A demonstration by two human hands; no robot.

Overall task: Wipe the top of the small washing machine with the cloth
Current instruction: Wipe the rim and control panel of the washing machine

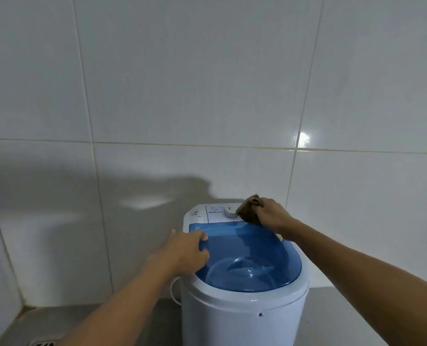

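A small white washing machine [244,318] with a see-through blue lid [247,260] stands low in the middle of the view. A white control panel [207,213] with a grey dial [230,213] runs along its back edge. My right hand [273,216] grips a brown cloth [249,210] and presses it on the panel's right end, just beside the dial. My left hand [185,250] rests on the lid's left edge, fingers curled over the rim.
White tiled walls [207,96] rise close behind the machine and to the left, meeting in a corner at the far left. The grey floor [87,318] holds a metal drain grate [41,343] at the bottom left. A thin white hose [173,292] loops off the machine's left side.
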